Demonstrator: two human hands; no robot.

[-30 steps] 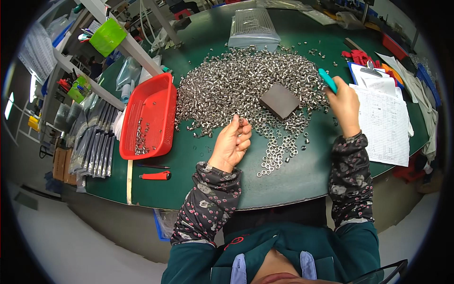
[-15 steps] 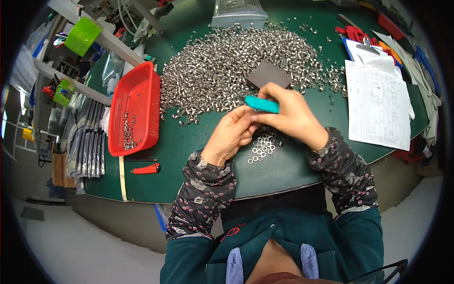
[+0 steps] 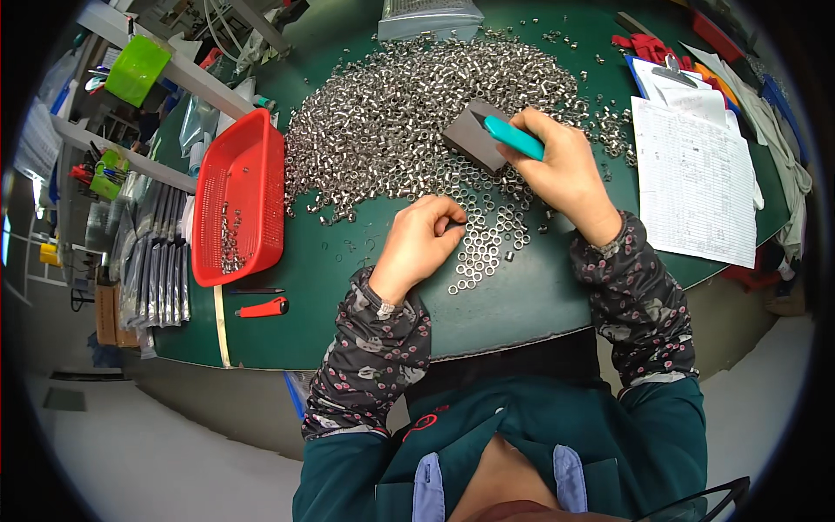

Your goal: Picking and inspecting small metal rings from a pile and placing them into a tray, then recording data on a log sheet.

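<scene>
My right hand [image 3: 561, 165] is closed around a teal-handled tool [image 3: 515, 137] with a dark, narrow tip pointing up and left. The tool overlaps a dark grey rectangular block [image 3: 474, 143] at the near edge of a large pile of small metal rings [image 3: 417, 113]. Whether my fingers touch the block cannot be told. Lower and to the left, my left hand [image 3: 420, 242] is low over the table with fingers curled and thumb against them; what they hold, if anything, is hidden. Beside its fingertips lie several flat-lying rings [image 3: 483, 248], spread in a loose patch.
A red plastic basket [image 3: 272, 200] with a few rings inside stands at the left. Near it lie a red utility knife [image 3: 263, 308] and a dark pen-like stick [image 3: 259, 291]. Written sheets on a clipboard [image 3: 691, 187] lie at the right. A clear bag [image 3: 430, 22] sits behind the pile.
My hands have parted: the right moved up and right with the tool, the left slightly down. The block now sits turned, and more flat-lying rings show between my hands.
</scene>
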